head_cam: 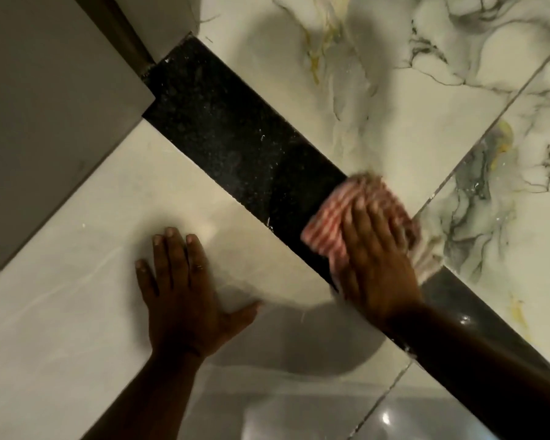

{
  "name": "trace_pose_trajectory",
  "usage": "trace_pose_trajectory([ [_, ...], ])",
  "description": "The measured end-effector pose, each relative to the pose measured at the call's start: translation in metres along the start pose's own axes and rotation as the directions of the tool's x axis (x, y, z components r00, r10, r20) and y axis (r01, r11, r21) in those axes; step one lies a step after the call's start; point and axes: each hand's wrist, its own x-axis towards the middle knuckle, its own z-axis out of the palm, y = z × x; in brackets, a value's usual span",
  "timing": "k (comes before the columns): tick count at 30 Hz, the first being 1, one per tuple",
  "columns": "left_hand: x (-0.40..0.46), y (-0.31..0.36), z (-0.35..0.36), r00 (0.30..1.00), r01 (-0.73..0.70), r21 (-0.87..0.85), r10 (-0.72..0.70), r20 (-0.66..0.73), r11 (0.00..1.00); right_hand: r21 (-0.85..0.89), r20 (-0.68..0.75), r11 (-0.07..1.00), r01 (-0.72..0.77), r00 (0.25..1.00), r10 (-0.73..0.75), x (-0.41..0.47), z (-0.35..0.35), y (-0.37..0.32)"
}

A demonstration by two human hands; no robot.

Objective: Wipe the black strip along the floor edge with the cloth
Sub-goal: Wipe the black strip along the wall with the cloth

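Note:
A speckled black strip (235,134) runs diagonally across the floor from upper left to lower right, dusty with pale specks. On its middle lies a red-and-white striped cloth (334,230), blurred. My right hand (375,265) presses flat on the cloth, fingers spread over it and pointing up the strip. My left hand (181,296) rests flat on the plain cream tile beside the strip, fingers apart and holding nothing, with a ring on one finger.
Veined white marble tiles (394,74) lie on the far side of the strip, plain cream tiles (77,249) on the near side. A grey panel (45,106) and a door frame edge (124,30) meet the strip's upper left end.

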Motion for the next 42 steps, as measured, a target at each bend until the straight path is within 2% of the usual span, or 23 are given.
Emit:
trace_pose_trajectory([
  [3, 0.000, 0.000, 0.001, 1.000, -0.002, -0.019, 0.001, -0.013, 1.000, 0.018, 0.048, 0.997, 0.075, 0.996, -0.076, -0.032, 0.013, -0.047],
  [6, -0.001, 0.000, 0.002, 1.000, -0.004, -0.007, 0.004, -0.009, 1.000, 0.039, 0.042, 0.966, 0.257, 0.965, -0.259, 0.037, 0.013, -0.071],
  [7, -0.001, 0.000, 0.001, 1.000, -0.006, -0.006, 0.006, -0.002, 1.000, 0.022, 0.025, 0.963, 0.269, 0.963, -0.269, 0.071, 0.009, -0.068],
  [10, 0.000, 0.001, 0.000, 1.000, -0.007, 0.000, 0.007, 0.004, 1.000, -0.030, 0.014, 0.998, 0.050, 0.999, -0.050, 0.134, -0.007, -0.023],
  [12, -0.001, 0.000, -0.001, 1.000, -0.003, -0.010, 0.003, 0.014, 1.000, -0.010, -0.063, 0.997, -0.071, 0.996, 0.070, 0.109, -0.007, 0.013],
  [13, 0.000, 0.000, -0.001, 1.000, -0.001, -0.017, 0.001, 0.017, 1.000, 0.002, -0.082, 0.997, -0.074, 0.994, 0.074, 0.081, -0.008, 0.020],
  [16, 0.000, 0.001, -0.004, 0.999, -0.005, -0.030, 0.006, 0.033, 1.000, 0.000, -0.070, 0.997, 0.075, 0.995, -0.075, 0.013, 0.006, -0.017],
  [19, 0.001, 0.001, -0.007, 0.998, -0.008, -0.060, 0.012, 0.065, 0.998, 0.010, -0.077, 0.985, 0.172, 0.982, -0.170, 0.034, 0.013, -0.057],
  [21, 0.005, -0.005, -0.009, 0.994, -0.042, -0.089, 0.051, 0.098, 0.995, 0.011, -0.090, 0.986, 0.167, 0.982, -0.166, 0.048, 0.008, -0.060],
  [24, 0.030, -0.039, -0.013, 0.965, -0.245, -0.054, 0.249, 0.088, 0.968, 0.025, -0.145, 0.986, 0.166, 0.976, -0.161, 0.046, 0.012, -0.047],
  [25, 0.040, -0.055, -0.016, 0.961, -0.257, -0.036, 0.260, 0.094, 0.966, 0.038, -0.145, 0.986, 0.165, 0.977, -0.158, 0.046, 0.014, -0.048],
  [29, 0.059, -0.089, -0.027, 0.987, -0.078, -0.003, 0.078, 0.141, 0.997, 0.048, -0.167, 0.996, 0.080, 0.983, -0.071, 0.053, 0.012, -0.047],
  [31, 0.059, -0.093, -0.027, 0.984, -0.079, -0.018, 0.081, 0.161, 0.997, 0.029, -0.150, 0.998, 0.056, 0.987, -0.051, 0.035, 0.015, -0.049],
  [35, 0.059, -0.095, -0.020, 0.981, -0.128, -0.065, 0.136, 0.137, 0.990, -0.011, -0.026, 0.995, 0.100, 0.995, -0.100, -0.002, 0.020, -0.091],
  [39, 0.057, -0.094, -0.018, 0.982, -0.129, -0.068, 0.137, 0.133, 0.989, -0.021, -0.010, 0.962, 0.272, 0.962, -0.272, 0.109, 0.008, -0.105],
  [40, 0.057, -0.094, -0.018, 0.981, -0.132, -0.068, 0.141, 0.133, 0.989, -0.050, -0.019, 0.964, 0.263, 0.964, -0.264, 0.138, 0.003, -0.094],
  [42, 0.058, -0.094, -0.017, 0.981, -0.133, -0.075, 0.142, 0.131, 0.988, -0.077, 0.013, 0.985, 0.156, 0.988, -0.155, 0.168, -0.007, -0.063],
])
